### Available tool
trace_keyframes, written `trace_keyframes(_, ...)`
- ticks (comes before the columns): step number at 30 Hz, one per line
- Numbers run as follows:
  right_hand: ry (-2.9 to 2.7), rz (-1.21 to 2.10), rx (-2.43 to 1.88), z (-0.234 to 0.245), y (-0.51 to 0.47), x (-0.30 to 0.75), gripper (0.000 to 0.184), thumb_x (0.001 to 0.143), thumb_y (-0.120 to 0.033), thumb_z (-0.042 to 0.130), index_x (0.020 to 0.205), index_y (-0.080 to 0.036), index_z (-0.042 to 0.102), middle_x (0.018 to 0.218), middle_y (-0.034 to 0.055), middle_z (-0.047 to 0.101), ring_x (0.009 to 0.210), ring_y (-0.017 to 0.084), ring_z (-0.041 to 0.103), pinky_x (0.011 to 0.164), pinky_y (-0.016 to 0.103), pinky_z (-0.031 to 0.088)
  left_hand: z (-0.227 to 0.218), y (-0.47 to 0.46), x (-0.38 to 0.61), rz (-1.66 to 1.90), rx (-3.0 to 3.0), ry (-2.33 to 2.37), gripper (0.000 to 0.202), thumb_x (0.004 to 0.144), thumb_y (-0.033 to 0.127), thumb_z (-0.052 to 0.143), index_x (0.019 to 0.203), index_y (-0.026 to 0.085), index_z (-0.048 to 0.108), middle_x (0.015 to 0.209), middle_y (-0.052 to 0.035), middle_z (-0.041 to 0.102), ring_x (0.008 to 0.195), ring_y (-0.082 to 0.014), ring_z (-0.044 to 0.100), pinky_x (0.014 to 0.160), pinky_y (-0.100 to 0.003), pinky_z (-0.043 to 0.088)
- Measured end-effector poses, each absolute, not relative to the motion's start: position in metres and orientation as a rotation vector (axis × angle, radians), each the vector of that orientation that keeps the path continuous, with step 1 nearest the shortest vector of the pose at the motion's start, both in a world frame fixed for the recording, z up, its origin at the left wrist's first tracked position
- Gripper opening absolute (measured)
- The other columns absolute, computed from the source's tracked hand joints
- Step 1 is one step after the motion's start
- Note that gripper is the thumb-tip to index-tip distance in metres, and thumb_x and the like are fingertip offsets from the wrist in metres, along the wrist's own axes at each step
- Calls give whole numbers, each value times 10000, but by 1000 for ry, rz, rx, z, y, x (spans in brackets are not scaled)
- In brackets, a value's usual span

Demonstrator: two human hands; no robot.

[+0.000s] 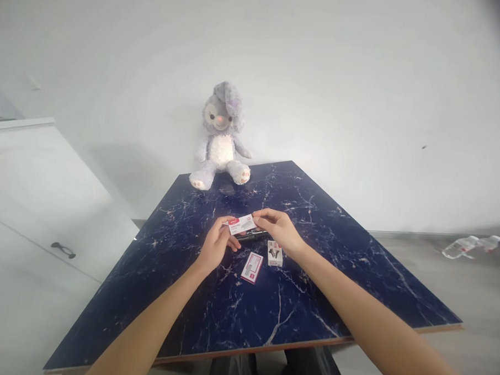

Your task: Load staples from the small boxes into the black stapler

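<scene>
A small white-and-red staple box, printed with a grey strip, is held between both hands above the table's middle. My left hand grips its left end, fingers curled around and partly behind it. At the right end, the thumb and fingers of my right hand pinch it. Just below and behind the box lies a dark, long object, mostly hidden by the hands. Nearer to me, another white-and-red box lies flat. Beside it, close to my right wrist, is a small white box with black clips pictured on it.
The dark blue marbled table has a light-brown edge. A grey plush toy sits at its far end against the wall. A white cabinet stands at left. Clear plastic bottles lie on the floor at right.
</scene>
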State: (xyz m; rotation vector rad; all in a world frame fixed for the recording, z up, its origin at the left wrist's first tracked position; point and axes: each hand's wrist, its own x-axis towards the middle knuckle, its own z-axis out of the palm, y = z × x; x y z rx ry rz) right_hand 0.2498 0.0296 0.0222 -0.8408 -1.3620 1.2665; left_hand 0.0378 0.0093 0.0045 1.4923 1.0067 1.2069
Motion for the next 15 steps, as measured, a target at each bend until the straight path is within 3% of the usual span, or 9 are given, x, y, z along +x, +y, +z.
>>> trace_keyframes(4, -1457, 1272, -832, 20, 33, 255, 268, 765, -402, 779, 910, -183, 728, 896, 38, 751, 813, 168, 691, 799, 306, 560, 7, 12, 32, 1201, 1419, 1012, 470, 929, 411, 569, 1319, 149, 572, 750, -52, 722, 575, -167, 687, 602, -302, 568)
trace_keyframes(10, -1403, 1217, -929, 16, 37, 255, 326, 756, -446, 771, 945, -184, 722, 874, 40, 747, 754, 160, 687, 753, 296, 559, 11, 12, 37, 1180, 1177, 838, 537, 869, 416, 662, 1309, 115, 600, 1127, -180, 728, 912, -272, 742, 815, -394, 593)
trace_keyframes(12, -1410, 1189, -927, 15, 38, 254, 355, 742, -471, 779, 936, -185, 697, 813, 26, 732, 719, 157, 678, 714, 287, 552, 11, 12, 37, 1183, 1252, 913, 554, 835, 405, 714, 1302, 127, 607, 1114, -161, 732, 868, -248, 738, 779, -368, 591)
trace_keyframes(15, -1358, 1116, -914, 13, 44, 258, 381, 718, -503, 793, 861, -197, 617, 727, -1, 690, 662, 153, 654, 660, 282, 540, 14, 12, 31, 1155, 1521, 1102, 551, 816, 426, 731, 1290, 164, 627, 1013, -111, 750, 665, -171, 680, 597, -286, 541)
